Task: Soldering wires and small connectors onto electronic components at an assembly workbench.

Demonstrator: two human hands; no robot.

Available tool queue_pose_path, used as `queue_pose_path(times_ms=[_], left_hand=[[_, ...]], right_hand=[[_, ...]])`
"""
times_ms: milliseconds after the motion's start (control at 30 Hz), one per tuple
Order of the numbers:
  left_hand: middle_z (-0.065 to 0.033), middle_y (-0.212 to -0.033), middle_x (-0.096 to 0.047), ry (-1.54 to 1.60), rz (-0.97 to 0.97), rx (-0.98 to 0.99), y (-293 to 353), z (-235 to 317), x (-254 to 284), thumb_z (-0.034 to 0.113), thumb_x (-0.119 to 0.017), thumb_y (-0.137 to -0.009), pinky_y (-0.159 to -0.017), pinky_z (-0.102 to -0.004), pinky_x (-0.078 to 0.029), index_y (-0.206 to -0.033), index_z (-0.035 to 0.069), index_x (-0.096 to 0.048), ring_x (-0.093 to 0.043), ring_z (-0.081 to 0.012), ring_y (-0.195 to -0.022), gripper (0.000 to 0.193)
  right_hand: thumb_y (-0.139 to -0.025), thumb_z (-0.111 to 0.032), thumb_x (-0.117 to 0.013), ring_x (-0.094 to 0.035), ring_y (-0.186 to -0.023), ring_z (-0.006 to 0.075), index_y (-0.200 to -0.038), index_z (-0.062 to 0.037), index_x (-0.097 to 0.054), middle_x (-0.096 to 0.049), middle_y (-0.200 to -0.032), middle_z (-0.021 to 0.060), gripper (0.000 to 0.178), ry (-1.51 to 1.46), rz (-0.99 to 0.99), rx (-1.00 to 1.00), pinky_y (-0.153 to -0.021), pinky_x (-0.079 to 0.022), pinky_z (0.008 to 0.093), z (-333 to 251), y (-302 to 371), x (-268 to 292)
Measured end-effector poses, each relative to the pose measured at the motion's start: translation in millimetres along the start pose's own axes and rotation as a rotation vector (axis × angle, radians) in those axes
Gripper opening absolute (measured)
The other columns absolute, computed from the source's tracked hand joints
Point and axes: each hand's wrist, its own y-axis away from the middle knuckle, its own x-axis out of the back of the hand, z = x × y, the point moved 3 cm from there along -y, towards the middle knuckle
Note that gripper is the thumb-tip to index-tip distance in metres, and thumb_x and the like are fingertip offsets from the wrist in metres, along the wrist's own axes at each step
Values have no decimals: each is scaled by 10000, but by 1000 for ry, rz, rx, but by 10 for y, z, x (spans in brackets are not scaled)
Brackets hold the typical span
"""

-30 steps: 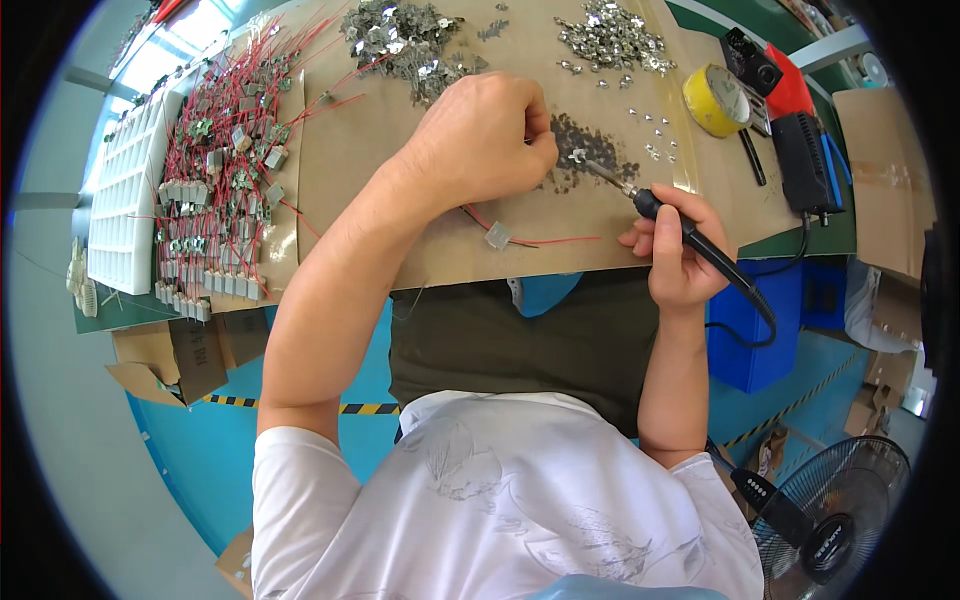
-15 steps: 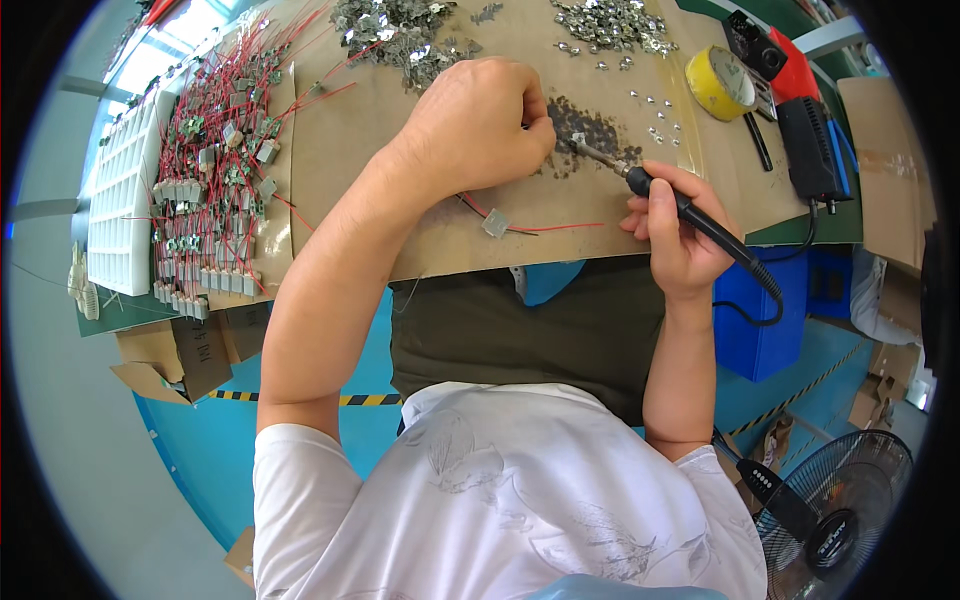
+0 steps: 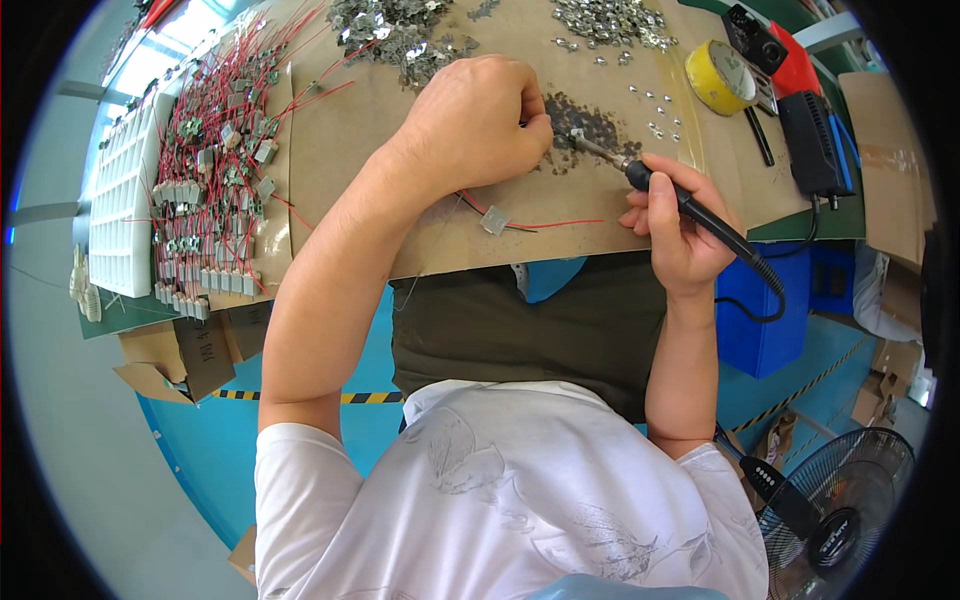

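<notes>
Lettering on fan hub [image 3: 835, 537], below soldering iron [image 3: 705, 215], and on cardboard box [image 3: 205, 365], far left of iron. One iron, held in right grip [image 3: 690, 245]; tip just beside left grip [image 3: 482, 120]. Left grip curled narrow; cannot tell what it holds. One wired grey block [image 3: 493, 221] on tabletop [image 3: 838, 224], left of iron's handle; one yellow tape roll [image 3: 715, 80] beyond iron.

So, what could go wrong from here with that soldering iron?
The soldering iron in the right hand has its tip near the left hand; if hot, a slip might burn that hand. The brown sheet shows dark spots and could scorch. The cord loops past the table edge and might snag.
</notes>
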Motion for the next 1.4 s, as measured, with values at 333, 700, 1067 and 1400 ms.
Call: queue_pose_path(times_ms=[333,700,1067,1400], left_hand=[[-121,-743,-732,3,-15,-8,-1,16,-15,159,-741,-804,-704,-367,-588,-858,-11,-748,-728,-241,-705,178],[-55,-718,-697,171,203,150,-63,-127,245,176,-747,-871,-611,-300,-542,-874,-5,-728,-660,-131,-651,182],[-61,-838,-704,689,98,248,19,-256,677,20,-561,-989,-531,-238,-386,-1110,20,-731,-642,-101,-688,208],[-88,-831,-754,369,-373,-166,160,107,303,115,-891,-768,-670,-309,-546,-974,-8,-804,-706,-148,-742,255]], right_hand=[[-941,4,-715,-721,-658,104,-1079,62,-742,-745,-812,91,152,48,-20,33,-577,-576,211,-22,0,18],[-1052,-68,-632,-721,-660,137,-1291,-6,-673,-752,-831,119,250,155,-28,203,-622,-578,236,-187,176,-162],[-755,84,-800,-632,-806,320,-1105,-52,-678,-668,-850,94,395,297,-247,449,-718,-512,414,-375,237,-672],[-905,78,-745,-693,-760,82,-1275,-27,-608,-758,-917,82,409,19,-103,-16,-685,-563,241,-325,67,-528]])
